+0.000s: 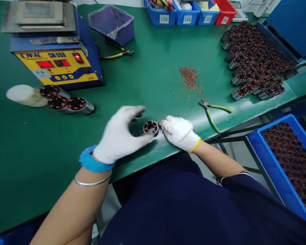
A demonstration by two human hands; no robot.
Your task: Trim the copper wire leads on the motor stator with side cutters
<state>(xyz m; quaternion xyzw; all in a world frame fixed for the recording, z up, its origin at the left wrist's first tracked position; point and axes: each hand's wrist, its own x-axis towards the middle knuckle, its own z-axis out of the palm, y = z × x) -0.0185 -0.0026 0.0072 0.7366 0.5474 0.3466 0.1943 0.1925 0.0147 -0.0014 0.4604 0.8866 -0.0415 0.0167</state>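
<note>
Blur on the left hand (pixel 121 134), edges biting in!
Right hand (pixel 179 132): fingertip contact with the coil ring (pixel 155 127) can't be called from here. Readouts (pixel 45 64) on the yellow-faced unit (pixel 63 70) smear into red, digits illegible; the blue crate (pixel 271 163) runs off the right edge, the blue panel (pixel 293 27) off the top corner.

Bare green tabletop (pixel 142 80) is opening straight ahead of the wound ring (pixel 155 126) and the two gloved hands flanking it. The left hand (pixel 118 134) is blocking the near-left approach, the right hand (pixel 180 132) the right. Beyond the right hand, green-handled cutters (pixel 207 106) are lying across the way, with wire clippings (pixel 189 78) ahead of them. Farther right, packed cores (pixel 257 64) are forming a barrier. Past the left hand, beyond a gap, three cores (pixel 63 104) are standing before a yellow-fronted machine (pixel 72 72).
</note>
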